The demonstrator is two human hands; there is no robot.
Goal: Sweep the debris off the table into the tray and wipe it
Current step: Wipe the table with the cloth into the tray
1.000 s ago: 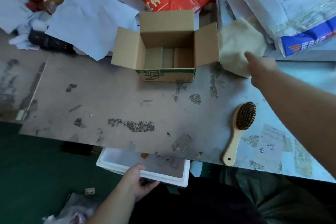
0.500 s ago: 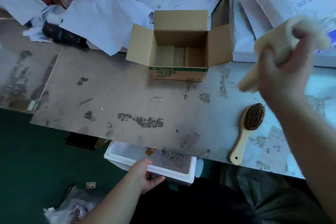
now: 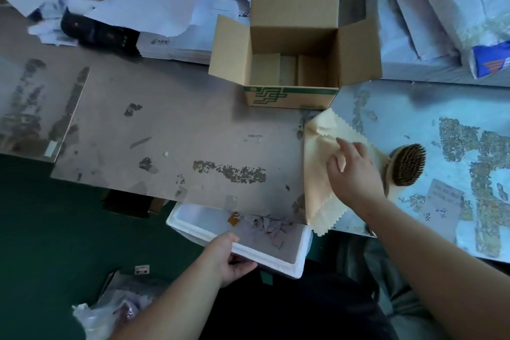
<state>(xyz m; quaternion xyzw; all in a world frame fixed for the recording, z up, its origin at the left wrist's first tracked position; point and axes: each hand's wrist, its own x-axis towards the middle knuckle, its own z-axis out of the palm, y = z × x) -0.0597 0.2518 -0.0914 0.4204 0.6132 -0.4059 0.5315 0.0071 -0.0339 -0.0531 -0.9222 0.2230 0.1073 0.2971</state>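
We see the worn table [image 3: 165,124]; below its near edge our left hand [image 3: 226,257] grips the white tray [image 3: 302,254]; our right hand [image 3: 354,172] presses flat on the yellow cloth [image 3: 320,201] beside the brush [image 3: 407,164]; debris [image 3: 271,227] lies in the tray

Matt cardboard box [image 3: 295,36], soft cloth [image 3: 320,174], wooden brush [image 3: 405,165]

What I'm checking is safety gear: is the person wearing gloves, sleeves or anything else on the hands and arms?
No gloves: the left hand and right hand are bare. The left forearm and right forearm are bare too, with no sleeves, watch or bracelet in view.
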